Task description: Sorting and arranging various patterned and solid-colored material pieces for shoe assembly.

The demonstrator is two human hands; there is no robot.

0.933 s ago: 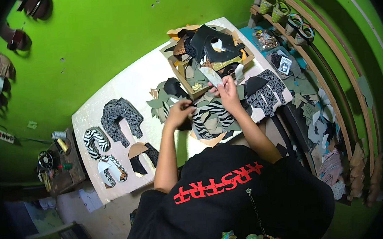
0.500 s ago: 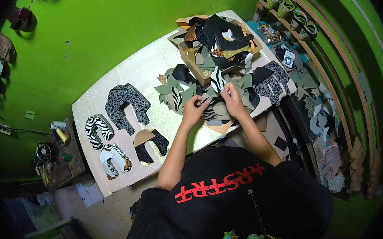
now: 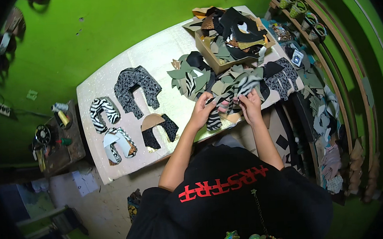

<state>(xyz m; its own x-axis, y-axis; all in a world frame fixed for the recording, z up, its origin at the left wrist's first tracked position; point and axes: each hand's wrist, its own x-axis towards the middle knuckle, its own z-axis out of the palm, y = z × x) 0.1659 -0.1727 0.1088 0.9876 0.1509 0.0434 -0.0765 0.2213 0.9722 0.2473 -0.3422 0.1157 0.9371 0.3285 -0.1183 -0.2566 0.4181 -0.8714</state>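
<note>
My left hand [image 3: 202, 111] pinches a zebra-striped cut piece [image 3: 213, 120] near the front edge of the table [image 3: 151, 51]. A second zebra-striped piece [image 3: 249, 84], slightly blurred, is gripped between the fingers of my right hand [image 3: 251, 104]. Both hands are closed and held a short way apart. Beyond them lies a loose pile of olive-green scraps [image 3: 231, 80], with more green and striped scraps [image 3: 188, 77] to its left. Black-and-grey patterned pieces [image 3: 281, 84] lie at the table's right end.
A cardboard box [image 3: 221, 64] heaped with offcuts stands at the back right. U-shaped stacks of patterned pieces [image 3: 136, 90], zebra pieces [image 3: 98, 109] and black pieces [image 3: 161, 131] occupy the left. A wooden rack [image 3: 329, 52] and a sewing machine [image 3: 43, 134] flank the table.
The zebra piece in my right hand has swung lower and tilted to the right. My hands have moved slightly further apart. The whole view has shifted a little.
</note>
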